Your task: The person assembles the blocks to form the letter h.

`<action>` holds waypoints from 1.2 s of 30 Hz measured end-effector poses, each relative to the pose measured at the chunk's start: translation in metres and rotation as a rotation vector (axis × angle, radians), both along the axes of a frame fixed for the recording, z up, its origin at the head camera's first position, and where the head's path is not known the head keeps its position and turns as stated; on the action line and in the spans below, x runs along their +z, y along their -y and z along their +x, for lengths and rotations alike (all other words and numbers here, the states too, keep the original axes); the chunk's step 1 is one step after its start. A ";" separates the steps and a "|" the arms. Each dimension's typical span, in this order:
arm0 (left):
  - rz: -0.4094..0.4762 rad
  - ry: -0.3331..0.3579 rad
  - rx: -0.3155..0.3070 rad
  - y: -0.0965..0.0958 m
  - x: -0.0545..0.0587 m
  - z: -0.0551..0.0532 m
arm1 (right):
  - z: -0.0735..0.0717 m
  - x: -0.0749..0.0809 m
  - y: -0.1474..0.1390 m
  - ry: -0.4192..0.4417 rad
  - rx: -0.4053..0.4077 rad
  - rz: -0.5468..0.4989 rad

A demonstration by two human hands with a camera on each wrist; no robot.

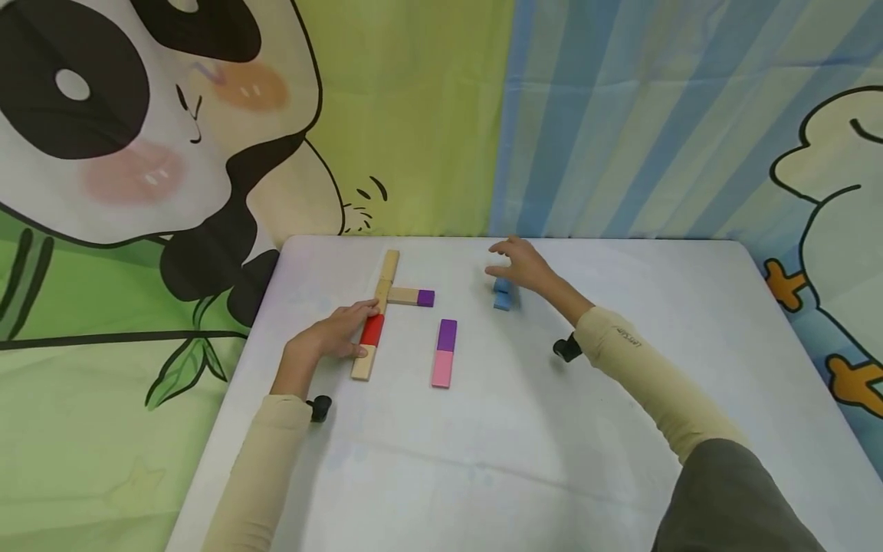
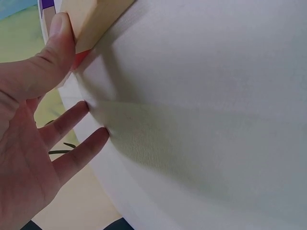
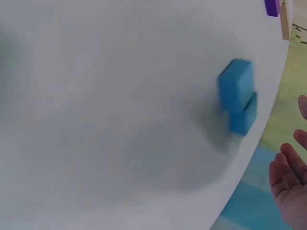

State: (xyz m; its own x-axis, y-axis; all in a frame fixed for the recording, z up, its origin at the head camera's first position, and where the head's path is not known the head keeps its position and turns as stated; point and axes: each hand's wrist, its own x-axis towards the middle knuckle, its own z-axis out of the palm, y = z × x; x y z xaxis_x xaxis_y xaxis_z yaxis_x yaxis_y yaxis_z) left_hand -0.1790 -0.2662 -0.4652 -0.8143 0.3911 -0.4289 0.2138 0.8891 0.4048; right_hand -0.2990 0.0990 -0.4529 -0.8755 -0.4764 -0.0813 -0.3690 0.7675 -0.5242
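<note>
My left hand [image 1: 336, 331] lies along the left side of a row of flat blocks, with its thumb at the lower wooden block [image 1: 362, 366] and fingers by the red block [image 1: 372, 330]. In the left wrist view that thumb touches the side of a wooden block [image 2: 93, 21], while two outstretched fingers [image 2: 79, 154] reach toward the white tabletop. My right hand [image 1: 530, 268] hovers with spread, slightly bent fingers, holding nothing. Just below it are two blue blocks [image 1: 502, 300], which stand close together in the right wrist view, apart from the fingers [image 3: 283, 175].
Beyond the red block, wooden blocks [image 1: 389, 266] continue the row. A wooden block [image 1: 403, 296] tipped by a purple block [image 1: 426, 298] branches right. Nearer, another purple block [image 1: 447, 335] adjoins a pink block [image 1: 442, 369]. A printed curtain [image 1: 414, 115] hangs behind the white table [image 1: 441, 475].
</note>
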 end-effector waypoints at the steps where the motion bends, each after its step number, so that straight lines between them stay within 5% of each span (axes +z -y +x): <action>1: -0.001 0.001 -0.001 0.000 0.000 0.000 | 0.002 -0.002 -0.008 0.002 -0.002 -0.008; 11: -0.005 0.000 0.002 -0.003 0.001 -0.002 | 0.024 -0.017 -0.047 -0.025 -0.021 -0.064; 17: 0.002 0.012 0.003 -0.003 0.001 -0.001 | 0.032 -0.020 -0.049 0.030 0.001 -0.082; 36: 0.006 0.000 0.006 -0.001 -0.001 0.000 | 0.044 -0.035 -0.042 0.011 0.086 -0.106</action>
